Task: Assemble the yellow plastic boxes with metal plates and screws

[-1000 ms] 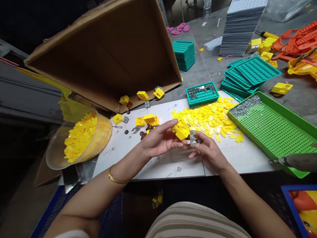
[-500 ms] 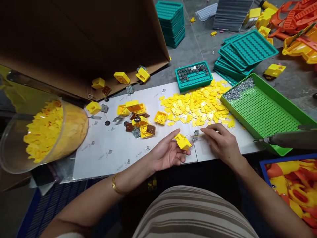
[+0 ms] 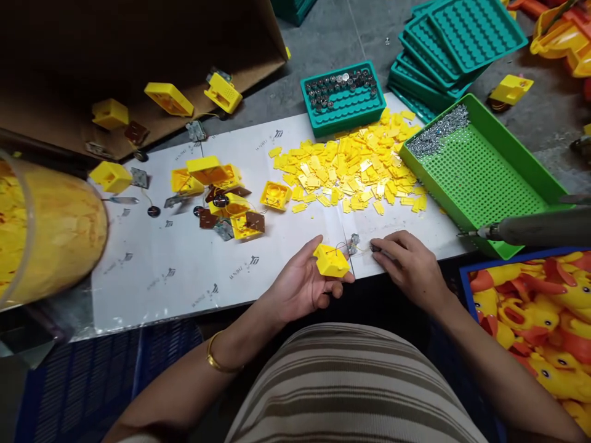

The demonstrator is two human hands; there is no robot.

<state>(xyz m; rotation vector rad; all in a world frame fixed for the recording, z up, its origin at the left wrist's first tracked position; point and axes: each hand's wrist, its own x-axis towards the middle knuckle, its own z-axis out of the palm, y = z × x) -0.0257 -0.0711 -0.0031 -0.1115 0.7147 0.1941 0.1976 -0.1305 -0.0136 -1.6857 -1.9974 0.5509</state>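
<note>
Taking the held yellow housing point(image 3: 331, 261) as the clock's centre, with twelve at the top of the view, a clear tub point(image 3: 64, 227) of yellow pieces stands at nine, cut off by the view's edge. A cardboard box point(image 3: 138, 43) lies between ten and eleven. A cluster of open housings point(image 3: 205, 169), with wires and brown and grey parts, sits at ten on the white sheet point(image 3: 152, 289).

The left hand point(image 3: 302, 286), at eight, is palm up and grasps the held yellow housing between thumb and fingers, over the sheet's near edge. Toward twelve are loose yellow tabs point(image 3: 346, 172) and, past them, a teal tray point(image 3: 344, 101) partly filled with small round metal parts. Thin wires run from the housing to a small grey part point(image 3: 354, 244) at two. The right hand point(image 3: 415, 267), at three, pinches a small dark piece point(image 3: 373, 247).

Stacked teal trays point(image 3: 462, 43) lie at one, a green tray point(image 3: 494, 178) holding screws at two, a grey tool point(image 3: 545, 231) at three, and a blue-rimmed crate point(image 3: 466, 289) of yellow-and-orange toys past three.
</note>
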